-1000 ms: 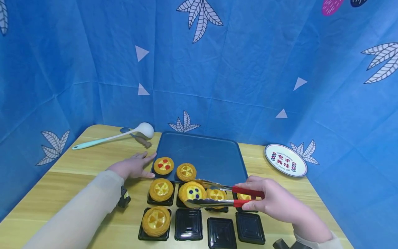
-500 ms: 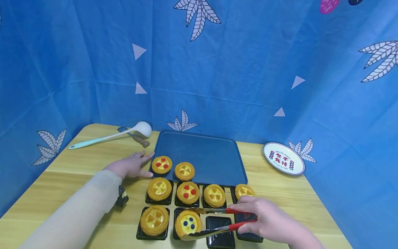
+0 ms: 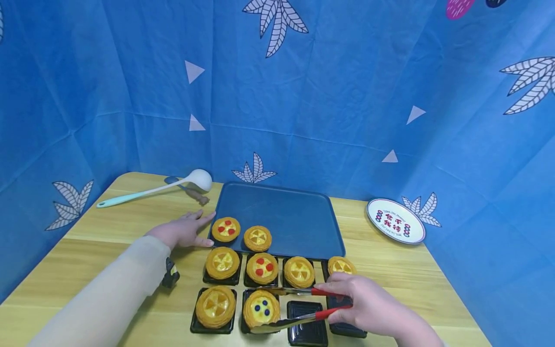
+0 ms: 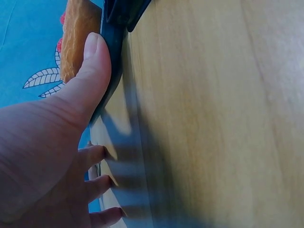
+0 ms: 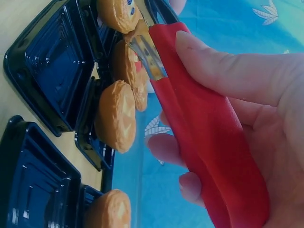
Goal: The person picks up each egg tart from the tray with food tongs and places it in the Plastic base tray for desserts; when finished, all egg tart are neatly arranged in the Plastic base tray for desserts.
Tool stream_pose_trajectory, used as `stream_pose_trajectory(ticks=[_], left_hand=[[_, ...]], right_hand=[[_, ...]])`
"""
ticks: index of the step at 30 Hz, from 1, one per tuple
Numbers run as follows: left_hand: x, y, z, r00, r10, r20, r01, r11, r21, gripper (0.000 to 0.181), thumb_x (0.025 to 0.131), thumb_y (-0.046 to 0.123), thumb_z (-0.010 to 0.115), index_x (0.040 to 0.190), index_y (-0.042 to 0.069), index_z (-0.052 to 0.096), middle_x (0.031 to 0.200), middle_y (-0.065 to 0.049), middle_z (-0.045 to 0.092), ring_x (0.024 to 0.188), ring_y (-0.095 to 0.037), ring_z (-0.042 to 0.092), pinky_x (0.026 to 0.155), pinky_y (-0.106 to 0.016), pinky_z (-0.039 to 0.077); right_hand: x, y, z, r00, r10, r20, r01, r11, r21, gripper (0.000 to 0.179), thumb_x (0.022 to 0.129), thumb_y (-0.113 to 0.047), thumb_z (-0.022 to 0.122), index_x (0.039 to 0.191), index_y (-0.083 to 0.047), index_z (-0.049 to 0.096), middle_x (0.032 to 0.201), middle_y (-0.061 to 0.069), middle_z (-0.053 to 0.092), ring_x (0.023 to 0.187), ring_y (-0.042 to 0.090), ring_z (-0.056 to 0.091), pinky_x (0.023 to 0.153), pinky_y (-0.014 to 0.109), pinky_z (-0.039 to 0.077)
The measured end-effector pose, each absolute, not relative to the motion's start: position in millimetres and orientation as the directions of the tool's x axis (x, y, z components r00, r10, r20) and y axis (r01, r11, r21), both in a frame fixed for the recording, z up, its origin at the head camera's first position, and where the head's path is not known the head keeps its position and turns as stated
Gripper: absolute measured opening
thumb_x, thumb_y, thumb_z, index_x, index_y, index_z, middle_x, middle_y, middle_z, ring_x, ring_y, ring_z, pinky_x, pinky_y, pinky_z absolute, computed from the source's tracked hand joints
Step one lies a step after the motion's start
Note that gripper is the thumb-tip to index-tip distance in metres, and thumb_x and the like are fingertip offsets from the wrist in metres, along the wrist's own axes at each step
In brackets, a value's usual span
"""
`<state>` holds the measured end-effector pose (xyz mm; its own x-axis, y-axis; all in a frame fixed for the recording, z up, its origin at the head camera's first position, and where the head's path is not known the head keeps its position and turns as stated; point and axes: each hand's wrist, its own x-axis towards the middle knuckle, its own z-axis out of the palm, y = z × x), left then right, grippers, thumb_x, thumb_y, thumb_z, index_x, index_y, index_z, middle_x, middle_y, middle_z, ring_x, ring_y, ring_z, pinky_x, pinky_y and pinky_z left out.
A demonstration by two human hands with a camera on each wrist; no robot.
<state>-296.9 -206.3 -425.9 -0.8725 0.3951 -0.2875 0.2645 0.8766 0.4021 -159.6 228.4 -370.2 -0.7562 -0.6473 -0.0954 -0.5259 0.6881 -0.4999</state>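
Observation:
My right hand grips a pair of food tongs by the red handles. The metal arms of the tongs stand apart on either side of a blueberry tart, which sits in the second black mould of the front row. My left hand rests at the left edge of the blue tray. In the left wrist view its thumb lies on the tray's rim beside a strawberry tart, fingers spread over the table. Another strawberry tart sits directly behind the blueberry one.
A front-row black mould between tongs and table edge holds no tart. Fruit tarts fill the back row, such as one in the middle. A tart remains on the tray. A white ladle lies back left; a plate stands right.
The right hand has brought the tongs and blueberry tart toward the front, from over the back row into the front mould. The tong arms have since shifted slightly. The left hand stays put.

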Motion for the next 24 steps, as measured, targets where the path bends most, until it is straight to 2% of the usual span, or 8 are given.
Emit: stream_pose_trajectory(ticks=[3,6,9,13,19,24], left_hand=[[-298,-208,-427,-0.873,0.396,-0.284,0.267,0.877,0.4,0.097,0.089,0.057,0.064,0.16,0.012,0.015,0.158,-0.032,0.007,0.14,-0.057,0.006,0.106,-0.074,0.014],[-300,-209,-429,-0.874,0.394,-0.283,0.268,0.879,0.395,0.097,0.089,0.058,0.063,0.16,0.012,0.014,0.158,-0.032,0.007,0.14,-0.057,0.006,0.106,-0.074,0.014],[-301,-210,-429,-0.875,0.391,-0.285,0.266,0.881,0.391,0.097,0.089,0.058,0.063,0.16,0.013,0.014,0.159,-0.031,0.007,0.141,-0.057,0.006,0.107,-0.073,0.014],[-300,-211,-427,-0.875,0.389,-0.287,0.267,0.883,0.385,0.096,0.09,0.057,0.062,0.16,0.012,0.014,0.158,-0.032,0.007,0.14,-0.057,0.006,0.107,-0.073,0.014],[-300,-210,-428,-0.876,0.392,-0.28,0.272,0.882,0.385,0.096,0.09,0.058,0.062,0.16,0.014,0.015,0.159,-0.031,0.008,0.14,-0.057,0.007,0.107,-0.073,0.014],[-300,-209,-429,-0.872,0.405,-0.274,0.284,0.876,0.389,0.095,0.09,0.057,0.062,0.16,0.013,0.016,0.158,-0.032,0.009,0.14,-0.058,0.009,0.107,-0.072,0.016]], right_hand=[[-162,228,-365,-0.765,-0.635,-0.103,-0.506,0.693,-0.513,0.057,0.079,-0.034,0.084,0.131,-0.02,0.067,0.114,-0.006,0.06,0.091,0.012,0.055,0.07,0.026,0.051],[-169,229,-356,-0.771,-0.636,-0.029,-0.52,0.655,-0.548,0.061,0.08,-0.04,0.082,0.134,-0.02,0.064,0.114,-0.006,0.059,0.09,0.014,0.056,0.07,0.029,0.052],[-181,227,-346,-0.793,-0.603,0.091,-0.547,0.638,-0.543,0.062,0.08,-0.032,0.084,0.136,-0.019,0.062,0.107,-0.008,0.058,0.083,0.016,0.057,0.066,0.03,0.052],[-205,217,-337,-0.856,-0.489,0.165,-0.506,0.728,-0.463,0.065,0.078,-0.024,0.086,0.137,-0.014,0.061,0.102,-0.005,0.057,0.078,0.016,0.055,0.061,0.029,0.049],[-242,194,-341,-0.912,-0.4,0.084,-0.399,0.823,-0.404,0.068,0.079,-0.033,0.085,0.138,-0.009,0.06,0.1,-0.001,0.057,0.076,0.017,0.053,0.063,0.033,0.047],[-254,175,-351,-0.922,-0.388,0.003,-0.362,0.858,-0.365,0.065,0.08,-0.032,0.084,0.136,-0.009,0.062,0.102,0.001,0.059,0.083,0.019,0.055,0.071,0.034,0.049]])
